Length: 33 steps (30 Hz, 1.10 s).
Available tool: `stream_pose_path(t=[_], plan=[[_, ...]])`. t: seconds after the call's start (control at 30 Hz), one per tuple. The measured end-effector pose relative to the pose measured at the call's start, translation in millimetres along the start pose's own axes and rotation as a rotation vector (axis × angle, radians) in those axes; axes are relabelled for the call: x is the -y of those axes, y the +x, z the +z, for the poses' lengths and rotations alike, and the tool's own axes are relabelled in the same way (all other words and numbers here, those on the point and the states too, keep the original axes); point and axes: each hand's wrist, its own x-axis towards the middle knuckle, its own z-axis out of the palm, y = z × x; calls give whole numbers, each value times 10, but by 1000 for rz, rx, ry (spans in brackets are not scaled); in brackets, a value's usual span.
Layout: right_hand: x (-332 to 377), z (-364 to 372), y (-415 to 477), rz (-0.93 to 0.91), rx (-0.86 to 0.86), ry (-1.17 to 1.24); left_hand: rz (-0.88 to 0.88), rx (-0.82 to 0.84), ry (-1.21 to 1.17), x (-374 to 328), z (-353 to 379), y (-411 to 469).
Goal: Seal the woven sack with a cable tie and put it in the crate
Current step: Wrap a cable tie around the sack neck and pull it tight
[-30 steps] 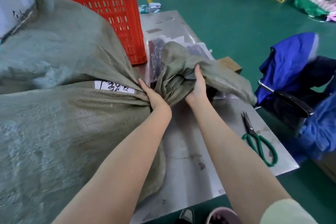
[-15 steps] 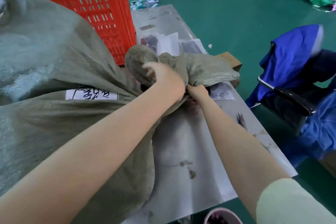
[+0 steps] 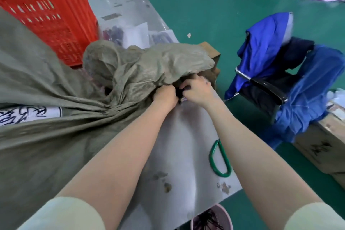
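The big grey-green woven sack (image 3: 46, 151) lies across the left of the steel table (image 3: 186, 136). Its neck (image 3: 112, 106) is twisted tight and no hand holds it. Its loose mouth flap (image 3: 164, 63) drapes to the right. Under the flap's edge, my left hand (image 3: 165, 95) and my right hand (image 3: 197, 91) are both closed on a small dark bunch (image 3: 178, 93), seemingly black cable ties; most of it is hidden. The red plastic crate (image 3: 46, 15) stands on the table behind the sack.
Green-handled scissors (image 3: 218, 158) lie by my right forearm. Clear plastic bags (image 3: 134, 33) lie past the flap, beside a small cardboard box (image 3: 212, 56). A pink bucket (image 3: 211, 218) sits below the near edge. A chair with blue clothing (image 3: 280, 73) and a carton (image 3: 326, 145) stand to the right.
My left hand has let go of the sack's neck and gone right, under the flap, to meet my right hand. The view has tilted down and the scissors show again.
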Motion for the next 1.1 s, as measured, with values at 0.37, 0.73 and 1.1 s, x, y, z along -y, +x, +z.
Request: stream_pose_path(t=[0.37,0.73,1.1], plan=[[-243,192,100,-91,-1,-83,-41,-35,-171,-139,298,50],[-253,317,105,-139,36,1,-147,516,-28,39,297,-252],[107,633,-529,374,-174,589,-210,831,-244,285,246,-769]])
